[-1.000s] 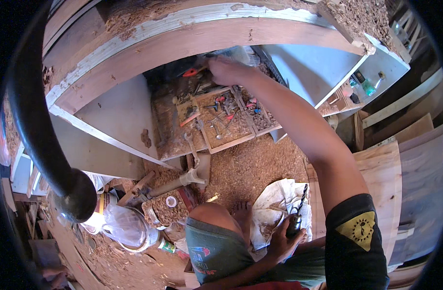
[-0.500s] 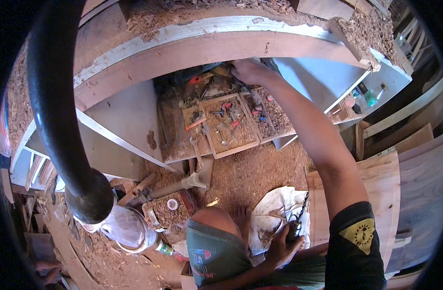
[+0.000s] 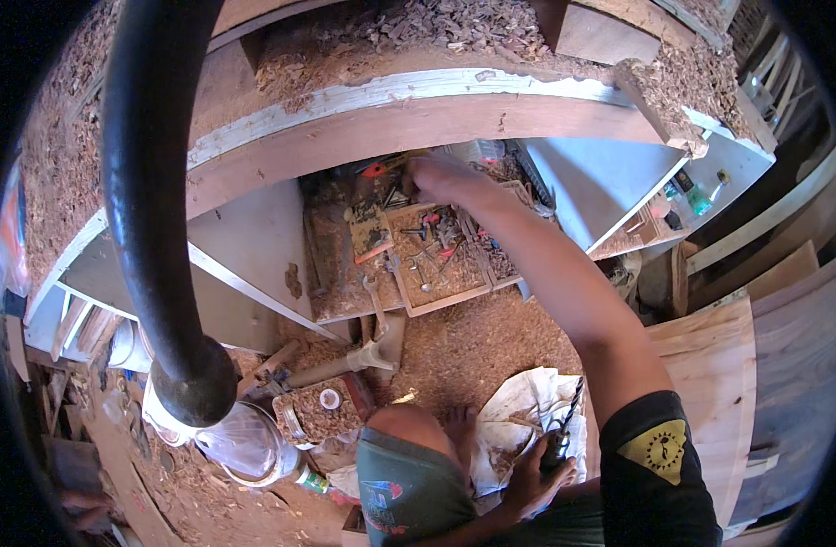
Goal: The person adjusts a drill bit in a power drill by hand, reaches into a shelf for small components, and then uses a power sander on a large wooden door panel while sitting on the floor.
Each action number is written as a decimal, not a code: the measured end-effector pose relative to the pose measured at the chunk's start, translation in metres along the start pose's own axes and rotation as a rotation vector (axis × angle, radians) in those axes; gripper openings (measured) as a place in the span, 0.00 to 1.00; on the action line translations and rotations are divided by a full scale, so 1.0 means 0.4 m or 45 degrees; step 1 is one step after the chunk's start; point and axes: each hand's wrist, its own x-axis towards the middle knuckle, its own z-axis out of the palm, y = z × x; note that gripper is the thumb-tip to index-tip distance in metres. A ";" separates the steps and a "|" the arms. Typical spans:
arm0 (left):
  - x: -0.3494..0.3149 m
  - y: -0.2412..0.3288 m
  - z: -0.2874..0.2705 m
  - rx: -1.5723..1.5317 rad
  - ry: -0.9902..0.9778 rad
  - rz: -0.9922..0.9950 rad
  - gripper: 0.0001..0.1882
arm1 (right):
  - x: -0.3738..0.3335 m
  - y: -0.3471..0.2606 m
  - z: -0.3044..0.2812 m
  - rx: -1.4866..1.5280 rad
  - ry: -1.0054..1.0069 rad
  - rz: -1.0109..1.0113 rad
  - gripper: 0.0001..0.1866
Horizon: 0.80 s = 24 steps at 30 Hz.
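Note:
My right hand reaches far forward under a wooden bench top into the back of a shallow wooden tray. The tray is full of wrenches, bits and red-handled tools. The fingers point down among them, and whether they hold anything is hidden. My left hand rests low by my knee, closed around a dark tool with a long drill bit pointing up. It lies over a crumpled white cloth.
A thick black pipe curves down on the left. A turned wooden leg lies on the sawdust-covered floor, beside a clear plastic container. Wooden boards stand on the right.
The view has swung, bringing the black pipe further in. My right hand stays at the back of the tray, shifted slightly. My left hand keeps hold of the tool.

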 end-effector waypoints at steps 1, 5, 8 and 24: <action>0.000 -0.012 0.004 0.011 -0.008 0.000 0.25 | 0.003 0.003 -0.011 -0.058 -0.056 -0.093 0.10; 0.001 -0.038 0.005 0.212 0.182 0.356 0.25 | -0.006 -0.100 -0.078 -0.001 0.080 0.019 0.09; -0.007 -0.025 0.012 0.187 0.146 0.311 0.25 | -0.036 -0.052 -0.062 -0.410 0.399 -0.034 0.12; 0.024 -0.128 0.028 -0.233 0.204 0.229 0.19 | -0.528 -0.081 -0.139 0.166 0.550 0.114 0.24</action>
